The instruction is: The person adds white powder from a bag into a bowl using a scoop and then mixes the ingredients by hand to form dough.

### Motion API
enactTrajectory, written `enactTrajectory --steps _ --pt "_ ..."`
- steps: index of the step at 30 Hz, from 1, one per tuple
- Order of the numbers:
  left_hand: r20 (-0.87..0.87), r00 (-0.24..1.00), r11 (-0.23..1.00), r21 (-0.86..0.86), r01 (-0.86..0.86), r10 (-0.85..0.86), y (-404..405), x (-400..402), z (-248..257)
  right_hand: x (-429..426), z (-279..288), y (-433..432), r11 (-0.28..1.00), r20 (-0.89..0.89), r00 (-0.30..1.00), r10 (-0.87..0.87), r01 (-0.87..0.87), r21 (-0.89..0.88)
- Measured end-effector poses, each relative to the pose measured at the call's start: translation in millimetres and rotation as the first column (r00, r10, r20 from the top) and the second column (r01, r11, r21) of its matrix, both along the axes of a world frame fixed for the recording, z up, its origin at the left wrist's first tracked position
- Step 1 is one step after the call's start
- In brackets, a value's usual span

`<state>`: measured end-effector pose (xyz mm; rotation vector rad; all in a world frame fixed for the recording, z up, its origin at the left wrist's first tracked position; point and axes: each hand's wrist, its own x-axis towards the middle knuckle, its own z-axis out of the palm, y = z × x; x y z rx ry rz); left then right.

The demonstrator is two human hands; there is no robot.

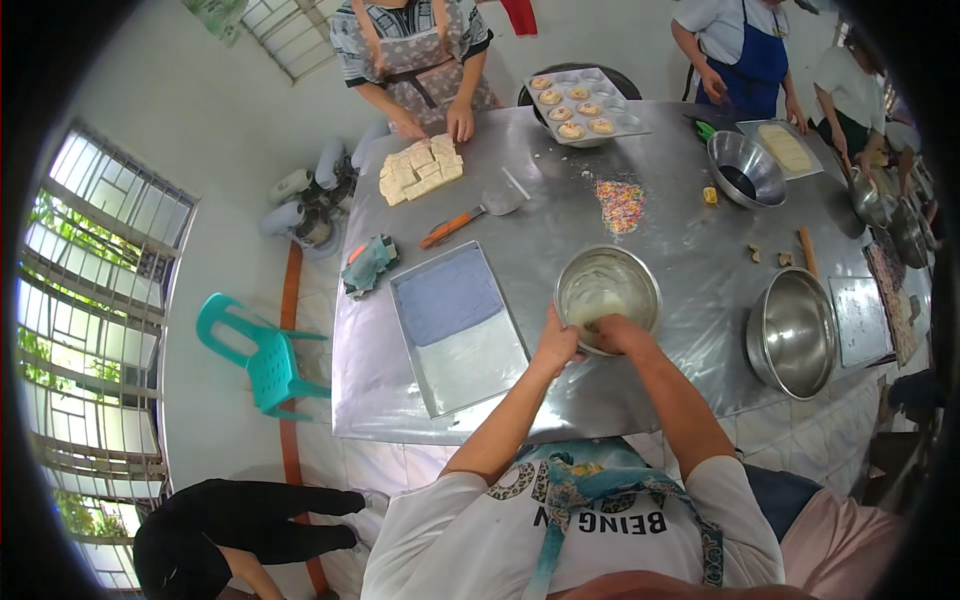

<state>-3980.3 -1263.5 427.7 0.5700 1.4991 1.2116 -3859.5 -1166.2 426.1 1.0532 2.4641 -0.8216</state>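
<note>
A metal mixing bowl (649, 285) stands on the steel table in front of me, its inside smeared with a pale, creamy mixture (596, 296). My left hand (559, 343) grips the bowl's near-left rim. Reaching over the near rim, my right hand (624, 334) has its fingers down in the bowl; the fingertips are hidden, so whether they hold something is unclear. Left of the bowl lies a rectangular metal baking pan (472, 371). A flat purple-grey layer (448, 294) covers its far half. Beyond the bowl is a patch of multicoloured sprinkles (621, 206).
An orange-handled scraper (454, 227), a teal cloth (369, 266) and cut dough (420, 171) lie to the left. A muffin tin (622, 124) rests on a bowl at the back. Another steel bowl (791, 334) stands right. Several people work around the steel table (697, 300).
</note>
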Motion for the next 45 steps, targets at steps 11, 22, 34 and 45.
enactTrajectory --steps 11,22,34,45 --pt "-0.877 0.398 0.962 -0.264 0.064 -0.267 -51 -53 87 11 -22 14 0.999 -0.065 0.997 0.049 -0.048 0.017" --pt "-0.715 0.345 0.746 -0.663 -0.059 -0.608 -63 -161 43 0 -17 16 0.997 -0.033 0.996 0.078 -0.077 0.027" --pt "-0.852 0.394 0.938 -0.325 0.121 -0.346 -36 -59 77 5 0 5 1.000 -0.008 1.000 0.011 -0.011 -0.009" --pt "-0.847 0.394 0.933 -0.299 0.201 -0.357 -31 -24 67 6 -20 8 0.998 -0.030 0.997 0.066 -0.066 0.010"
